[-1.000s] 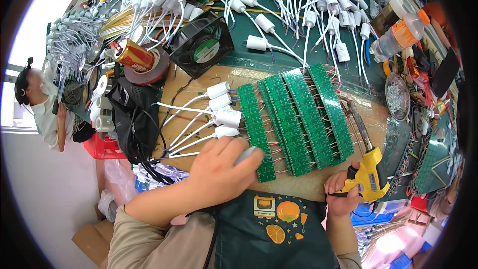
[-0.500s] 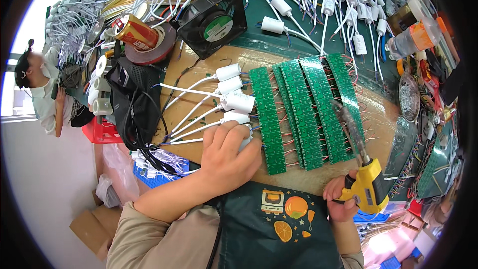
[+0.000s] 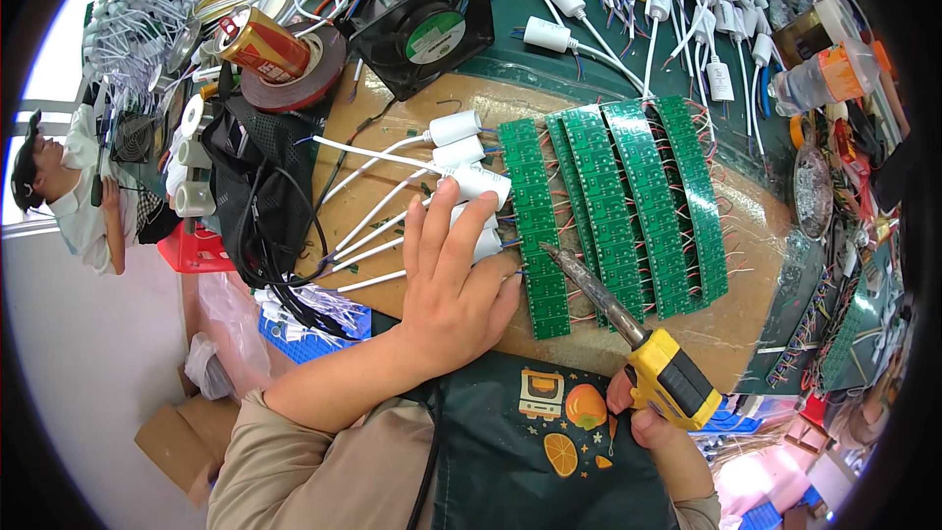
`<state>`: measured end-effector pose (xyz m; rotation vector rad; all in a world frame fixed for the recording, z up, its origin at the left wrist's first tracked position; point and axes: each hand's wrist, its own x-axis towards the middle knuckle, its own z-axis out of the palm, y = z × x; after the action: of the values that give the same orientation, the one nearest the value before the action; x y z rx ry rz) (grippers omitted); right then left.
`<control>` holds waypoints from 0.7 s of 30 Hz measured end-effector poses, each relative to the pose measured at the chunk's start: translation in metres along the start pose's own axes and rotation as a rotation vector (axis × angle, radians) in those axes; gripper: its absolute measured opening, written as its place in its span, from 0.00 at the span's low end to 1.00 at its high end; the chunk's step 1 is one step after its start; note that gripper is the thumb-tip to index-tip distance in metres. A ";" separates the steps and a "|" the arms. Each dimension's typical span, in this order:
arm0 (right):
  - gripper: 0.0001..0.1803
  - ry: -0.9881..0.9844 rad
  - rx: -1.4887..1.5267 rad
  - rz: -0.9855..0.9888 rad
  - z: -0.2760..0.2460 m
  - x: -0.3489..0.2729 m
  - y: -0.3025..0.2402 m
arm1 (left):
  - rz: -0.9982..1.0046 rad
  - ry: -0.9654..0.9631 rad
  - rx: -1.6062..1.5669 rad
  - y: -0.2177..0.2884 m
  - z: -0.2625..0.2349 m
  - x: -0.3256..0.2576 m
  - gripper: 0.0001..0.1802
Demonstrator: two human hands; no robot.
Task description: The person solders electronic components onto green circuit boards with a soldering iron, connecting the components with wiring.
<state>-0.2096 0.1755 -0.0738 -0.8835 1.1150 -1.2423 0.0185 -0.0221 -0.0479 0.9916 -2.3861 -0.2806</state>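
My left hand lies flat, fingers apart, pressing on white cylindrical capacitors with white leads, right beside the leftmost green circuit board strip. My right hand grips a yellow-handled soldering iron; its dark tip rests on the lower part of that leftmost strip. Three more green strips lie side by side to the right, with thin red and white wires between them. All sit on a brown cardboard sheet.
A black fan, a can standing in a tape roll and a black mesh bag with cables lie at the left. Many white wired capacitors cover the far bench. Another person sits at far left.
My left hand has slid up onto the white capacitors and spread flat. The soldering iron tip has moved left onto the leftmost green strip. The view has shifted closer.
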 end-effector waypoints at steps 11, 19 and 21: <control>0.14 0.069 -0.061 0.136 0.011 0.002 -0.014 | 0.020 -0.022 0.006 -0.002 0.000 0.005 0.12; 0.16 0.066 0.030 0.258 0.016 0.005 -0.025 | 0.012 -0.031 -0.002 -0.002 0.001 0.006 0.12; 0.17 0.057 0.104 0.257 0.016 0.005 -0.026 | 0.014 -0.026 -0.002 -0.002 0.001 0.006 0.11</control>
<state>-0.2009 0.1658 -0.0461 -0.6086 1.1587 -1.1064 0.0160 -0.0281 -0.0468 0.9756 -2.4146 -0.2930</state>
